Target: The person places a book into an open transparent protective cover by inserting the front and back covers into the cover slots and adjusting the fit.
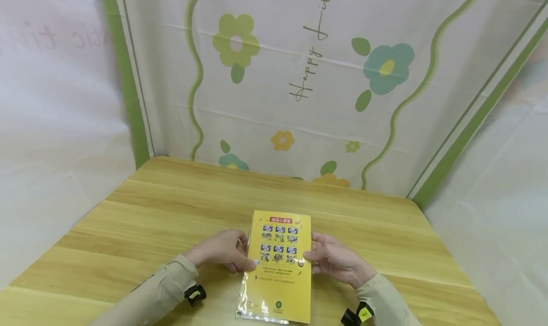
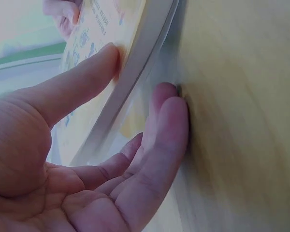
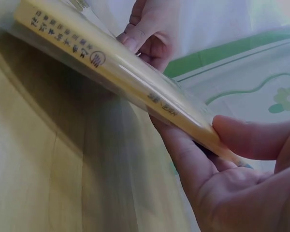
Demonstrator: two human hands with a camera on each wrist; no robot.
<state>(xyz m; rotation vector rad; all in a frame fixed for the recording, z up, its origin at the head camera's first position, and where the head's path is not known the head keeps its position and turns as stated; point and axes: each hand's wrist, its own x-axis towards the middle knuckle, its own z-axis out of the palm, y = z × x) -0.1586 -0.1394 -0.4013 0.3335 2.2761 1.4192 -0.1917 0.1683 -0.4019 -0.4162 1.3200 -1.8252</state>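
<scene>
A yellow book (image 1: 282,288) with several small pictures on its face is held between both hands, over the near part of the table. It wears a clear, shiny plastic cover. My left hand (image 1: 224,251) holds the left edge, its thumb on the upper face. In the left wrist view, its other fingers curve below the page edges (image 2: 135,63), near the tabletop. Gripping the opposite edge is my right hand (image 1: 336,260), thumb on top and fingers underneath. The right wrist view shows the printed spine (image 3: 121,65) on that side, tilted above the wood.
The wooden table (image 1: 180,202) extends around the book, its far edge meeting a white curtain (image 1: 274,78) printed with flowers. More white fabric hangs at the left and right sides. Dark straps or devices (image 1: 195,295) sit at both wrists.
</scene>
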